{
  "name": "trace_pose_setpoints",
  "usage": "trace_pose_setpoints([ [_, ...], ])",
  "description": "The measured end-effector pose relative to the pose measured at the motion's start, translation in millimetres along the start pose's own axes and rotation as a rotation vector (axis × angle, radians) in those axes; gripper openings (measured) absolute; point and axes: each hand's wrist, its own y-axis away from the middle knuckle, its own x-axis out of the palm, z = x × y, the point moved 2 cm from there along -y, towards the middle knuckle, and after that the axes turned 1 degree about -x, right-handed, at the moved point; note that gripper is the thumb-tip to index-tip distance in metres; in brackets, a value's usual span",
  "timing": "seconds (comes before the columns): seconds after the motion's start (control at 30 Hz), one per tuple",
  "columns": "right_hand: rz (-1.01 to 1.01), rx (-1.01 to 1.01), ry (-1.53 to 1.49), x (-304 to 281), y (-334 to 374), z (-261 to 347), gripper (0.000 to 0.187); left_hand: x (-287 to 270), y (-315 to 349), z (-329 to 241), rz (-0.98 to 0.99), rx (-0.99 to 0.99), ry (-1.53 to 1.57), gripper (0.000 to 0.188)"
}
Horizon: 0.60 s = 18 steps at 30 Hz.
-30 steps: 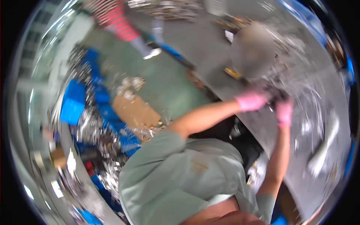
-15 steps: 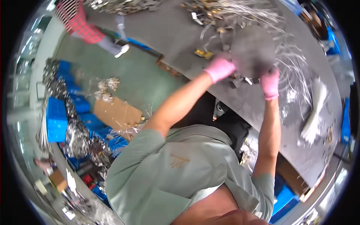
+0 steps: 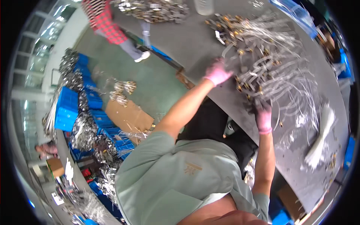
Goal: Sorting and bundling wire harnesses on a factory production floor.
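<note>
Both my hands wear pink gloves and reach over a dark grey table (image 3: 180,41). My left hand (image 3: 218,73) is over the table at the left side of a loose pile of thin clear-white cables with brass-coloured ends (image 3: 262,69). Its fingers look apart, and nothing shows in them. My right hand (image 3: 263,118) lies at the near edge of the same pile, close to some of the brass-coloured ends. Its dark fingertips are blurred against the table and the cables, so their grip does not show.
A bundle of white strips (image 3: 320,137) lies on the table at the right. At its far end are a heap of metallic parts (image 3: 153,10) and a translucent container (image 3: 204,6). Blue crates (image 3: 66,108) and flattened cardboard (image 3: 127,116) stand left, where a person (image 3: 112,32) is near the table.
A round grey shape between my hands is gone, and the cable pile shows there now. My hands have moved apart and nearer to me in the picture. The whole view has shifted.
</note>
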Motion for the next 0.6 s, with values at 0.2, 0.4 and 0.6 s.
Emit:
trace_pose_setpoints([
  [0.2,0.066,0.093,-0.065,36.3,1.1,-0.5,0.027,-6.3,-28.4,24.7,0.099,0.084,-0.083,0.024],
  [0.4,0.106,0.105,-0.119,56.5,-16.3,-14.4,0.032,-28.0,-36.6,19.9,0.062,0.076,-0.039,0.024],
  [0.6,0.213,0.151,-0.169,81.8,-26.9,-27.3,0.035,-14.3,-28.4,36.7,0.255,-0.247,1.117,0.018],
])
